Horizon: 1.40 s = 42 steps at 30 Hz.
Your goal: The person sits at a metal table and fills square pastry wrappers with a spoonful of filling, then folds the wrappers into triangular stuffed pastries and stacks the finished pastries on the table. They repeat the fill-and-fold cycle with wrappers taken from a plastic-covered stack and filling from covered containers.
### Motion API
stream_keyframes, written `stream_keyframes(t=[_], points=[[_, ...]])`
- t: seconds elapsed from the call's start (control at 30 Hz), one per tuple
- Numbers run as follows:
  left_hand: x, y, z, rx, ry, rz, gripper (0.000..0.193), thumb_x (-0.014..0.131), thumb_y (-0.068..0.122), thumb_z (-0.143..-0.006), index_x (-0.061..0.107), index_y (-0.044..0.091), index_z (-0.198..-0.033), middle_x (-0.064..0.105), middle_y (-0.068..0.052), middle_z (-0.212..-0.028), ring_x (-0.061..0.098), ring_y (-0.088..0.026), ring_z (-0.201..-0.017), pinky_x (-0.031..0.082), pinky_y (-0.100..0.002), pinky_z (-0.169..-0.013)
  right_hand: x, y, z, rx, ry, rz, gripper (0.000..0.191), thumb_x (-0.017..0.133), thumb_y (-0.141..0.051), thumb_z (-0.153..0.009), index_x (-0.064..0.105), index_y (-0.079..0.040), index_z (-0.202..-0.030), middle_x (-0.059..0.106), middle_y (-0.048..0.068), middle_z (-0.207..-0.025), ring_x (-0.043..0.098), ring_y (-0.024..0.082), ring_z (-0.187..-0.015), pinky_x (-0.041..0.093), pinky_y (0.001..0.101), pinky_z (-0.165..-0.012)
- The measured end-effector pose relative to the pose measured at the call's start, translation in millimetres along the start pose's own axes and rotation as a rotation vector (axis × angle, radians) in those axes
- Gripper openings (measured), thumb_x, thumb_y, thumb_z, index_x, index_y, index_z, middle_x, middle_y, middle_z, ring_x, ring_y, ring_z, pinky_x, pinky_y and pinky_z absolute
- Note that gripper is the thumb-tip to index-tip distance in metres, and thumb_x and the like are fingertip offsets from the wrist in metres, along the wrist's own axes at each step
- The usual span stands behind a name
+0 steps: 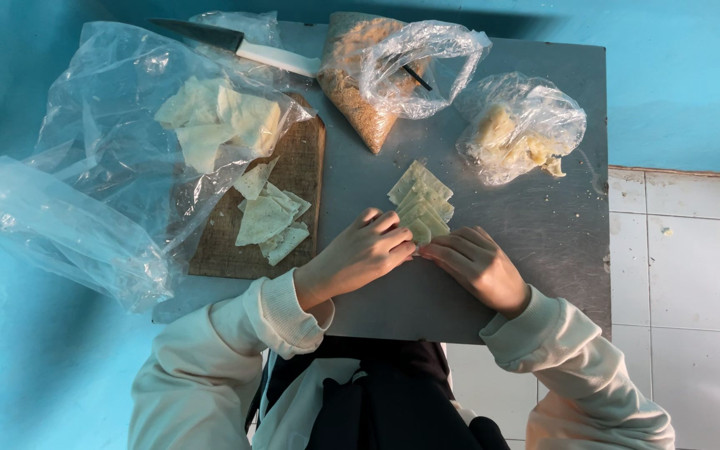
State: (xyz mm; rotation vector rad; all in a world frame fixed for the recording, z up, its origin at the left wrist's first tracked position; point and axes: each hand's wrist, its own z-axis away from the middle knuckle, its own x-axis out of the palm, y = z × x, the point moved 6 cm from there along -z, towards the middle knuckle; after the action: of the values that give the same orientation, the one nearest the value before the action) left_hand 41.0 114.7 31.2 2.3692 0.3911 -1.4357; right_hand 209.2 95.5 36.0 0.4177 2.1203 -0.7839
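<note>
left hand [364,254], right hand [475,265], pinching dough squares [421,200]

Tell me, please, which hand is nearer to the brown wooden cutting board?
Left. The left hand lies just right of the brown wooden cutting board; the right hand is farther right, beyond the left.

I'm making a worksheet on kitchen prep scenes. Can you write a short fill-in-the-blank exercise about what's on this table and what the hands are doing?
1. Both hands, the left hand and the right hand, touch a fanned row of pale ____ wrappers.
2. The knife with the white handle lies at the table's ____ edge.
3. More wrappers rest on a brown wooden ____.
4. The crumbs sit inside a clear ____ bag.

Missing words: triangular; far; board; plastic
</note>
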Motion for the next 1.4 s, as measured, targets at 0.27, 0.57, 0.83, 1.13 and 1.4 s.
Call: stream_keyframes(t=[0.27,0.57,0.83,1.13,1.4], points=[[-2,8,3,0.018,0.04,-0.081,0.015,0.069,0.014,-0.086,0.07,0.008,-0.1,0.064,0.001,-0.1,0.057,-0.017,-0.104,0.043,-0.034,-0.095,0,-3,2,-0.031,-0.062,0.122,0.036,0.078,-0.008,-0.076,0.074,-0.007,-0.112,0.068,0.005,-0.109,0.067,0.024,-0.101,0.054,0.0382,-0.086],[4,8,3,0.034,0.032,-0.146,0.011,0.071,0.015,-0.088,0.069,0.007,-0.096,0.063,0.0,-0.092,0.058,-0.018,-0.099,0.044,-0.033,-0.093,3,-3,-6,0.051,0.011,-0.007,0.027,0.083,-0.013,-0.08,0.073,-0.007,-0.104,0.067,0.008,-0.103,0.065,0.028,-0.094,0.054,0.0396,-0.083],[7,2,-1,-0.034,0.077,-0.069,0.019,0.074,0.025,-0.088,0.067,0.008,-0.096,0.065,-0.001,-0.091,0.058,-0.02,-0.098,0.044,-0.037,-0.093,4,0,-11,0.122,-0.001,-0.067,0.024,0.082,-0.008,-0.08,0.071,-0.002,-0.1,0.066,0.01,-0.102,0.064,0.028,-0.093,0.056,0.0391,-0.081],[6,0,1,-0.021,-0.019,-0.062,0.019,0.069,0.011,-0.087,0.067,0.009,-0.106,0.064,0.001,-0.088,0.058,-0.017,-0.095,0.044,-0.034,-0.093,3,4,-12,0.153,0.01,-0.097,0.024,0.08,-0.007,-0.081,0.074,-0.005,-0.104,0.067,0.009,-0.103,0.065,0.027,-0.094,0.056,0.037,-0.08],[5,0,1,-0.055,0.032,-0.051,0.015,0.068,0.014,-0.088,0.067,0.009,-0.102,0.066,0.0,-0.098,0.059,-0.019,-0.103,0.044,-0.036,-0.096,-4,3,-17,0.076,-0.043,-0.031,0.022,0.077,-0.011,-0.084,0.072,-0.006,-0.104,0.071,0.005,-0.102,0.066,0.026,-0.092,0.052,0.0393,-0.082]])
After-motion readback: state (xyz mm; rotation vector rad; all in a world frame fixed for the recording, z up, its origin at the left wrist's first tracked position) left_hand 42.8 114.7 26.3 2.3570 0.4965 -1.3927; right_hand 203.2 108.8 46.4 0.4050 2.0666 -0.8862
